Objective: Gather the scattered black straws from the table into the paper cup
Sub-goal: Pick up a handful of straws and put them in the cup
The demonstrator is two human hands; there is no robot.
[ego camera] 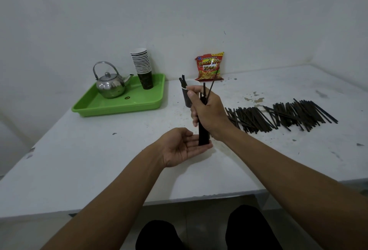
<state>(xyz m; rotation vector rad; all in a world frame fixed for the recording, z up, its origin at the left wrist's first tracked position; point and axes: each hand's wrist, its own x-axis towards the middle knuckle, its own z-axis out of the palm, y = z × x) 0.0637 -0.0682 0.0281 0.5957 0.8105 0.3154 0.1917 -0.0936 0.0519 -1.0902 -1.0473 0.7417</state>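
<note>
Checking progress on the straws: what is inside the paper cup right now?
A few black straws stick up from the left side of the paper cup. The right hand, holding a bundle, covers the cup's right part, so its full contents cannot be seen.

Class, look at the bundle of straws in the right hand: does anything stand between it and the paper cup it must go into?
Nothing visible does. The right hand holds the bundle of straws upright, its lower ends resting on the open left hand. The paper cup stands just behind, mouth open, with a few straws already inside.
</note>
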